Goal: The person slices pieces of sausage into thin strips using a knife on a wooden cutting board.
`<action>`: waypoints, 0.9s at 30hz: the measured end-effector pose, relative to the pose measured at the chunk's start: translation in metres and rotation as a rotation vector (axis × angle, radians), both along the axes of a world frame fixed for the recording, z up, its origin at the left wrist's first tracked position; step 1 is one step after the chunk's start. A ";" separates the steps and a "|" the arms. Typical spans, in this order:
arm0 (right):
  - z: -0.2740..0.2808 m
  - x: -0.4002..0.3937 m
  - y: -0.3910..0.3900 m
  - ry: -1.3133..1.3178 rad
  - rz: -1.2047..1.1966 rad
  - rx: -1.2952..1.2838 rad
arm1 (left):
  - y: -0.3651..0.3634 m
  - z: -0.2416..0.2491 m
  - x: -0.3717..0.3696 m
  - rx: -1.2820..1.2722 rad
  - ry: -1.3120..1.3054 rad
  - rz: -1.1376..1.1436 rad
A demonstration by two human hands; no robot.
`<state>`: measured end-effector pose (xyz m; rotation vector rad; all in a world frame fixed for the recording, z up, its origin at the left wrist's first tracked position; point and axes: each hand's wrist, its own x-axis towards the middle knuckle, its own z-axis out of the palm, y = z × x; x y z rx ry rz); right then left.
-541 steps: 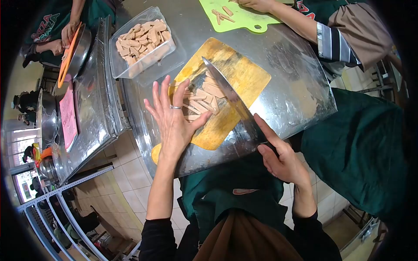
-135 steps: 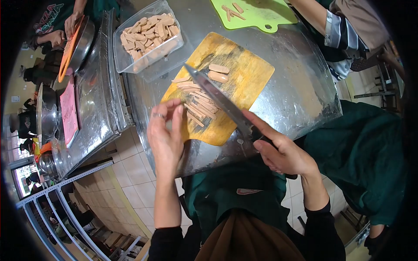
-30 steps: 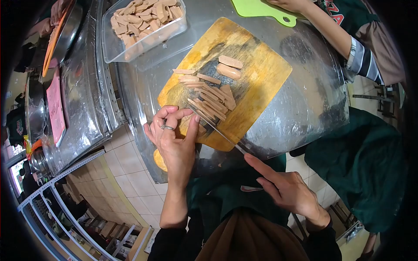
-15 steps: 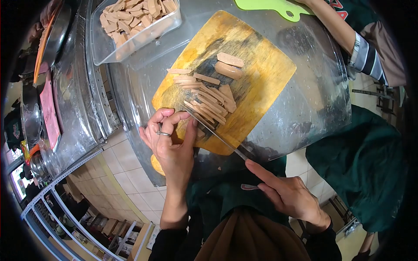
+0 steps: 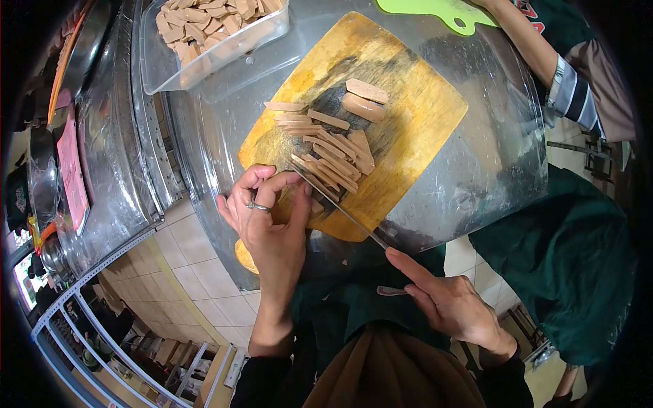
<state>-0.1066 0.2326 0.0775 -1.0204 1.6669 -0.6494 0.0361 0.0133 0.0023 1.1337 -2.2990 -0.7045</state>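
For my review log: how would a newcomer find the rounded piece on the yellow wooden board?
On the metal table, find the yellow wooden board. Just beyond the thin strips, two broader pieces lie side by side. The rounded piece is the one nearer the camera wearer, its smooth, curved side up; the neighbouring piece shows a flat, paler face.

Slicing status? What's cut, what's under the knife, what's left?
Done: a pile of thin light-brown strips on the wooden cutting board.
In hand: right hand holds the knife beside a partly hidden piece at the left hand's fingertips.
Left: two wider pieces look unsliced; can't tell whether the plastic tub's pieces are queued.
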 end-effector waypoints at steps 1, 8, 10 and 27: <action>0.000 0.000 0.000 0.000 0.016 0.038 | 0.000 0.000 0.000 0.003 0.006 0.000; 0.003 0.001 -0.007 -0.023 -0.008 0.064 | -0.002 -0.001 0.000 0.026 -0.002 0.005; 0.006 0.002 -0.010 -0.030 -0.028 0.062 | -0.002 0.000 -0.001 0.034 -0.015 0.006; -0.017 0.002 -0.029 0.104 -0.027 -0.090 | 0.001 -0.003 -0.004 0.030 0.003 0.045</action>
